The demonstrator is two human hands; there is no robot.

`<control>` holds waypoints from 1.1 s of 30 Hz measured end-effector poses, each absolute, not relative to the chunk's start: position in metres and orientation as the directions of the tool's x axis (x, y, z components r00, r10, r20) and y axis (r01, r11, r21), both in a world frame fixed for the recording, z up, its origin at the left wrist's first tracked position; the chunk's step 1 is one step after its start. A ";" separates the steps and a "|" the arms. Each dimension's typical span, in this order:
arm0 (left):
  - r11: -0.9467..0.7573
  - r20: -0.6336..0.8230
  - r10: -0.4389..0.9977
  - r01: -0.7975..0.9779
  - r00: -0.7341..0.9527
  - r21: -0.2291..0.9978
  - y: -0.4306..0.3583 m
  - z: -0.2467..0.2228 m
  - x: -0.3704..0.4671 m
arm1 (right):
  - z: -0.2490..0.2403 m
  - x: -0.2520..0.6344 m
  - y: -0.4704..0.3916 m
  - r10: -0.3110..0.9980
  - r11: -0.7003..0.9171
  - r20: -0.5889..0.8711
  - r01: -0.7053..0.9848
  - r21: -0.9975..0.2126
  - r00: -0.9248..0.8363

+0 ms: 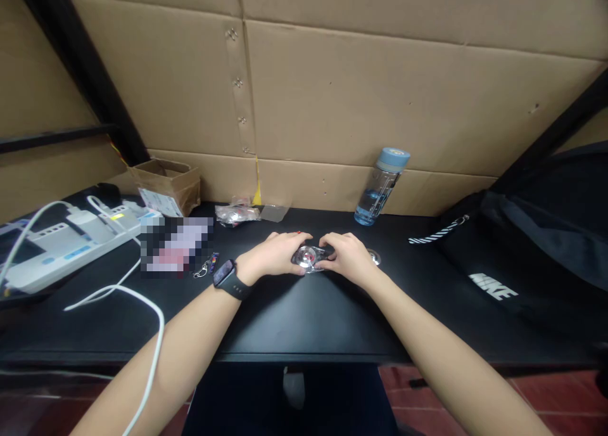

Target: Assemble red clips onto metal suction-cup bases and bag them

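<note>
At the middle of the black desk, both hands meet around a round silvery disc [305,256] with a reddish centre and clear plastic wrap about it. My left hand [280,253], with a dark watch [225,276] on its wrist, curves its thumb and fingers around the disc's left side. From the right, my right hand [349,256] closes thumb and fingertips on the wrap at the disc's edge. Another round metal piece [375,256] lies on the desk just past the right hand, which partly hides it.
Left stand a white power strip [71,252] with a looping cable [159,322], a small cardboard box [166,185] and a keyring [204,268]. Crumpled plastic packets [237,213] lie behind. A water bottle [380,189] leans against the cardboard wall; a black bag [517,246] sits right.
</note>
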State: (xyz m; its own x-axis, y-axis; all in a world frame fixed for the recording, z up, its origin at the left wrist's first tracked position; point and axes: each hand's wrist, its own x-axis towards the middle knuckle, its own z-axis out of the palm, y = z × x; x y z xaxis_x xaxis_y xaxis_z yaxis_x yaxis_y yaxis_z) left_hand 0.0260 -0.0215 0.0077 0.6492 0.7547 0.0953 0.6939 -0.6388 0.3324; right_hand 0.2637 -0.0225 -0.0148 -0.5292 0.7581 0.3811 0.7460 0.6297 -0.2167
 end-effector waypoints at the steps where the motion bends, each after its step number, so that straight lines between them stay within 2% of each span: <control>1: -0.632 0.083 0.759 0.700 0.646 0.332 -0.021 0.008 0.025 | -0.015 0.261 -0.024 0.754 0.625 0.389 0.761 -0.176 -0.529; 7: -0.663 0.103 0.738 0.690 0.666 0.290 -0.017 0.004 0.023 | -0.025 0.246 -0.023 0.710 0.595 0.479 0.804 -0.013 -0.517; 16: -0.707 0.126 0.694 0.639 0.709 0.302 -0.014 0.002 0.022 | -0.030 0.246 -0.019 0.691 0.594 0.509 0.804 0.003 -0.513; 20: -0.696 0.113 0.706 0.656 0.699 0.291 -0.014 0.003 0.021 | -0.022 0.252 -0.019 0.677 0.631 0.511 0.775 -0.033 -0.530; 25: -0.706 0.103 0.698 0.657 0.709 0.266 -0.013 0.002 0.020 | -0.015 0.265 -0.018 0.592 0.777 0.476 0.617 -0.124 -0.650; 33: -0.694 0.083 0.703 0.657 0.706 0.295 -0.011 0.002 0.019 | -0.019 0.266 -0.013 0.550 0.823 0.484 0.538 -0.181 -0.680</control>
State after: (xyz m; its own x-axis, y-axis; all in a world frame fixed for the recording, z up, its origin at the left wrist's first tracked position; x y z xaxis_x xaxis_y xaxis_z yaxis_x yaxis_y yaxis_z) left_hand 0.0191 -0.0115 0.0018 0.7059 0.7035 0.0826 0.6570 -0.6939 0.2948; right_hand 0.2663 -0.0135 -0.0186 -0.6801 0.5504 0.4843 0.5378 0.8235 -0.1807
